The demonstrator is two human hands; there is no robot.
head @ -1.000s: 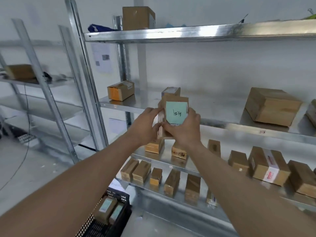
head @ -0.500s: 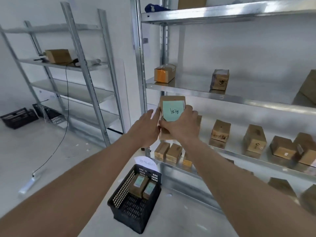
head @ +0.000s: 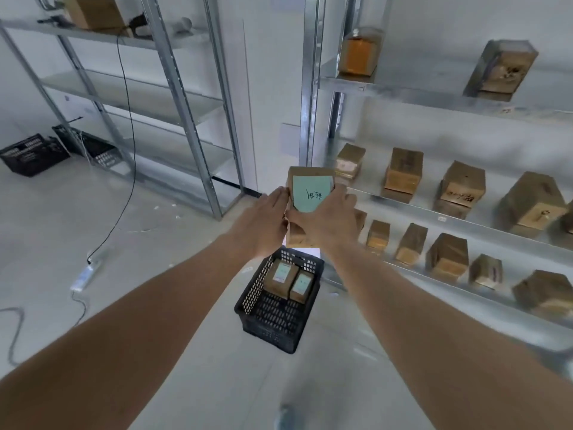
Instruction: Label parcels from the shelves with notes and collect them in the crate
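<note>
I am clasping the brown cardboard parcel (head: 305,209) between my left hand (head: 267,221) and right hand (head: 325,221), keeping its green paper note (head: 310,193) upward while lowering toward the black plastic crate (head: 276,324).

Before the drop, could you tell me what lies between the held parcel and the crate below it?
In the head view, only open air: the parcel, gripped by both hands, hangs above the crate.
</note>
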